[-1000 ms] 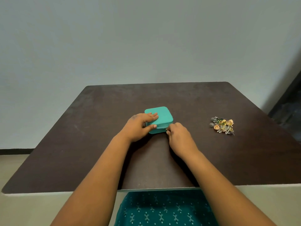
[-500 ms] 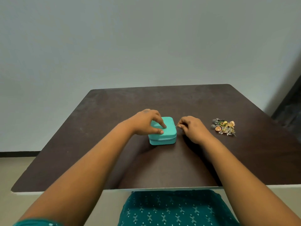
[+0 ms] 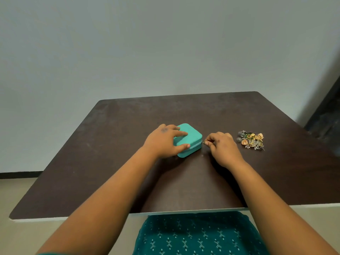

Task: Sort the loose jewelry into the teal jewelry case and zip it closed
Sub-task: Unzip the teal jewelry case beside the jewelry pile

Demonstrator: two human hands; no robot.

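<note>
The big dark table [image 3: 110,153] is standing against the pale wall, and its right side is getting cut off by the edge of the view. The person's lap, in green cloth [image 3: 198,236] with little marks, is showing under the near edge, but the rest of the person is hidden. The teal jewelry case [image 3: 191,142] is lying flat near the middle of the table with its lid down, and its left part is hiding under the left hand [image 3: 163,141]. That hand is lying spread on the case, thumb against the front side and fingers on the lid, pressing rather than gripping. The right hand [image 3: 223,149] is just beside the case's right corner, with thumb and finger pinching together on the tiny zipper pull [image 3: 203,143], which is hard to see. The loose jewelry [image 3: 251,140] is sitting in a small heap well to the right, too tangled to tell piece from piece. Since half a second ago, the case is turning a little, and the pinching hand is staying at its right side.
</note>
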